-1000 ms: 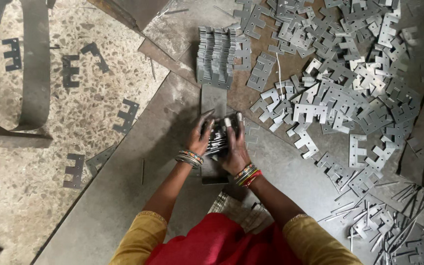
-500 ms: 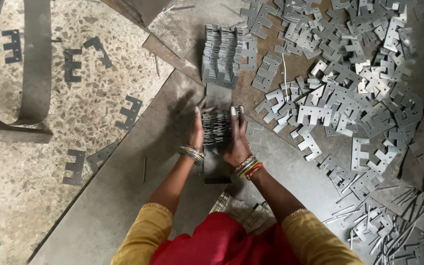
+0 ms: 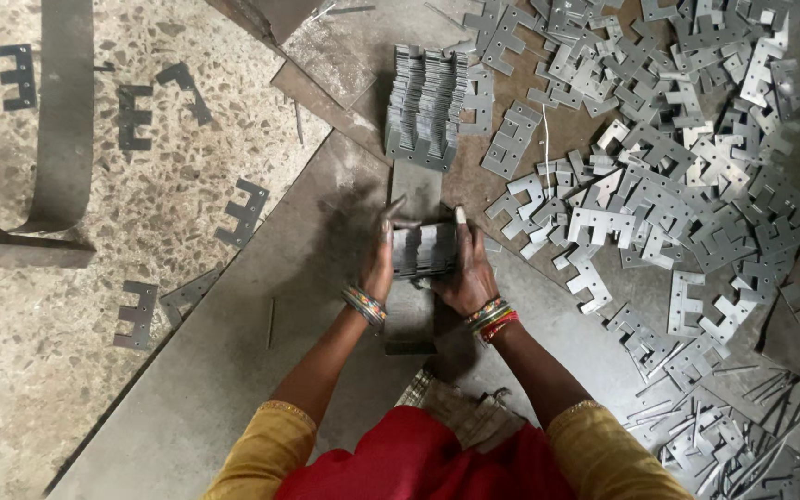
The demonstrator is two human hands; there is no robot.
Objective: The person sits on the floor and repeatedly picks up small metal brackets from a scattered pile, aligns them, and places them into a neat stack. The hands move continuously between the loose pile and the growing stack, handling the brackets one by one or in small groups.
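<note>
Spread across the floor from twelve to four o'clock, a loose heap of E-shaped steel stampings [image 3: 659,185], unsorted and within easy reach; at twelve o'clock, a squared-up row of stacked stampings [image 3: 423,106] stood on edge at the head of a narrow steel strip [image 3: 411,315], seemingly a guide for alignment. At centre on that strip, a small bundle of stampings [image 3: 423,250] squeezed between left hand [image 3: 377,268] and right hand [image 3: 469,273], palms pressed inward, edges kept flush.

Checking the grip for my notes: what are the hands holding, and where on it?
A stack of stamped metal plates, pressed between the left hand on its left side and the right hand on its right side.
</note>
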